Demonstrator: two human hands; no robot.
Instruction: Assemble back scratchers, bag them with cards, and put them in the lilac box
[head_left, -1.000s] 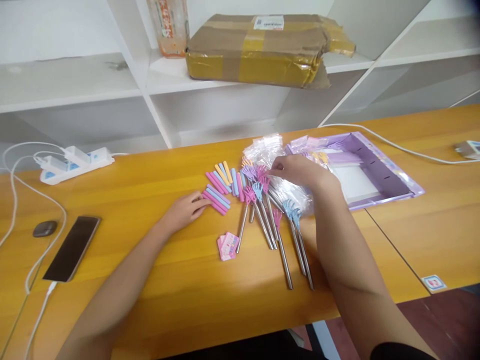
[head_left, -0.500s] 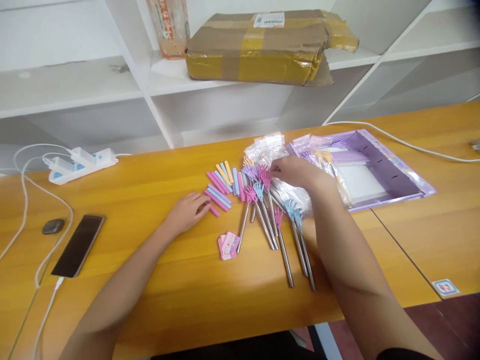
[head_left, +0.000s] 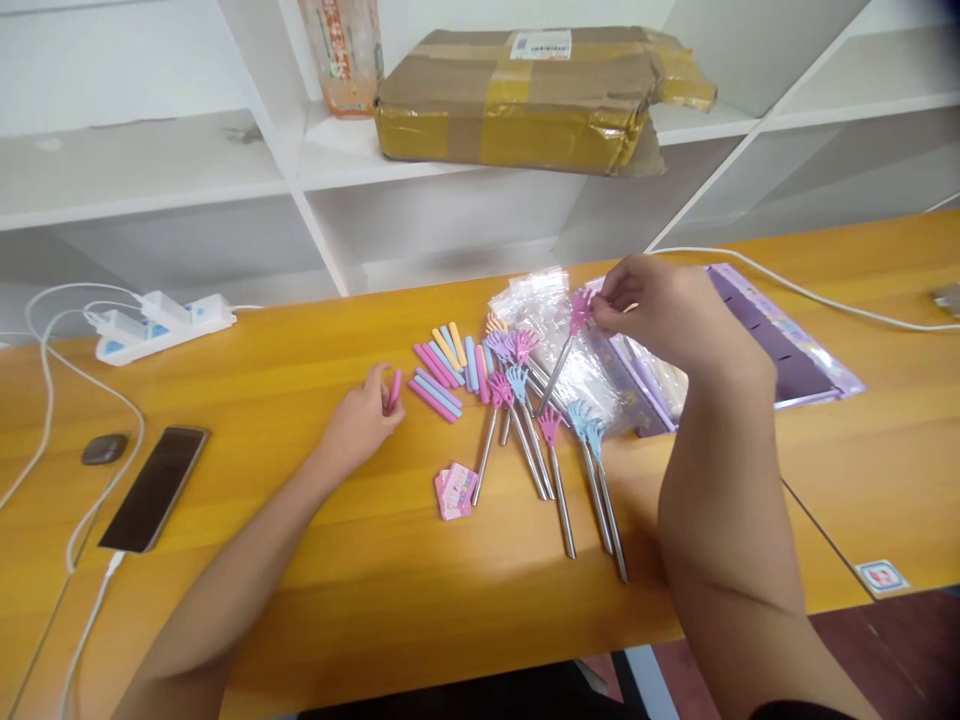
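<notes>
Between the fingers of my left hand [head_left: 364,418] is a short pink stick [head_left: 394,390], held upright just left of the loose pink, blue and yellow sticks [head_left: 438,392]. My right hand [head_left: 652,300] pinches the pink hand-shaped head of a metal-rod scratcher [head_left: 581,308], its rod slanting down to the left over the pile. Below it lie several more scratchers with pink, blue, purple and yellow heads, among them a blue one [head_left: 595,436] and a pink one [head_left: 550,428]. Small pink cards [head_left: 456,491] rest left of the rods.
Clear plastic bags [head_left: 544,300] lie behind the scratchers, beside a purple box [head_left: 780,350] partly covered by my right arm. At the left are a phone [head_left: 154,490], a dark mouse [head_left: 104,449] and a white power strip [head_left: 166,328]. A taped carton [head_left: 517,100] sits on the shelf.
My left hand has picked up a pink stick and shifted slightly left. My right hand has lifted a pink scratcher from the pile, moving up and right. The purple box has tilted or shifted a little.
</notes>
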